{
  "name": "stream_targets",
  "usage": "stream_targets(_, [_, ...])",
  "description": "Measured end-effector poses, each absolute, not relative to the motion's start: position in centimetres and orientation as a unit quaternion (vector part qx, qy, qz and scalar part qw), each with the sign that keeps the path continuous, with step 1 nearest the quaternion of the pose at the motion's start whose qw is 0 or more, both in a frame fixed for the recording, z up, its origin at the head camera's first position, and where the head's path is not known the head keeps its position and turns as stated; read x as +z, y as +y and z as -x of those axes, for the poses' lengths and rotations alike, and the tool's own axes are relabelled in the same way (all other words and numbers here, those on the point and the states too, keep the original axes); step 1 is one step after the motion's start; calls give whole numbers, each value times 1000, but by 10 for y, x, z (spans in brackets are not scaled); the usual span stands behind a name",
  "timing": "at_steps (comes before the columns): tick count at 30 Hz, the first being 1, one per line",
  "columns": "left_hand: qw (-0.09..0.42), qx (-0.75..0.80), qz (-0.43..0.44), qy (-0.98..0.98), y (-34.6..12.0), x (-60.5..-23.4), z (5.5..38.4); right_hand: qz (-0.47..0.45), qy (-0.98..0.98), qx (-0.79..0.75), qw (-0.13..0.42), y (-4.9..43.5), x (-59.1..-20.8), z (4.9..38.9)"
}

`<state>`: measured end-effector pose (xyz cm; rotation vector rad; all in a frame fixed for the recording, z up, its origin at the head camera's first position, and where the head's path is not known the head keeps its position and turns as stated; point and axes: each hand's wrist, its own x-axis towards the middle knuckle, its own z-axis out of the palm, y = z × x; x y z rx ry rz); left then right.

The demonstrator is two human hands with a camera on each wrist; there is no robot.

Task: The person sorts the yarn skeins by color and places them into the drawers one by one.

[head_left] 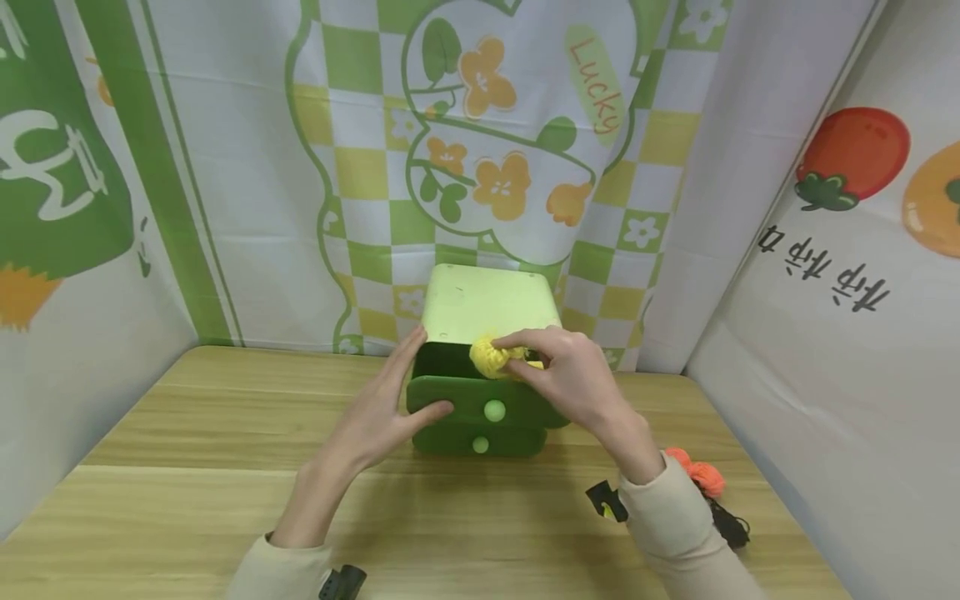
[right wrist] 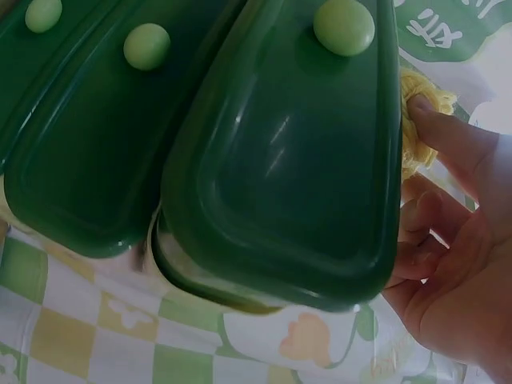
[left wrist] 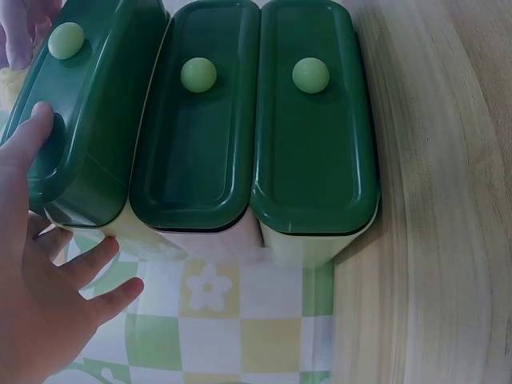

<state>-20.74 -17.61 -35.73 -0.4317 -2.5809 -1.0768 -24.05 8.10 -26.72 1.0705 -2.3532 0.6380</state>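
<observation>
A small drawer box (head_left: 491,302) with a pale green top and dark green drawer fronts stands against the back curtain. Its top drawer (head_left: 450,400) is pulled out. Over that drawer my right hand (head_left: 573,375) pinches a bundle of yellow yarn (head_left: 491,357) between thumb and fingers; the right wrist view shows the yarn (right wrist: 416,120) partly behind the drawer front. My left hand (head_left: 382,408) rests at the box's left side, its thumb on the top drawer front and the other fingers stretched along the side. Two lower drawers (left wrist: 196,144) appear closed in the left wrist view.
Orange yarn (head_left: 697,473) and dark yarn (head_left: 729,525) lie on the wooden table (head_left: 225,500) at the right, partly behind my right sleeve. Printed curtains (head_left: 360,167) hang behind and on both sides.
</observation>
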Motion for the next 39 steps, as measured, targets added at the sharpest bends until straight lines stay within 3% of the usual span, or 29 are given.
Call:
stream_targets(19, [153, -381, 157, -898, -176, -358, 208, -379, -870, 237, 208, 72, -278, 239])
stream_targets(39, [155, -380, 155, -899, -176, -359, 208, -396, -835, 317, 214, 77, -287, 237])
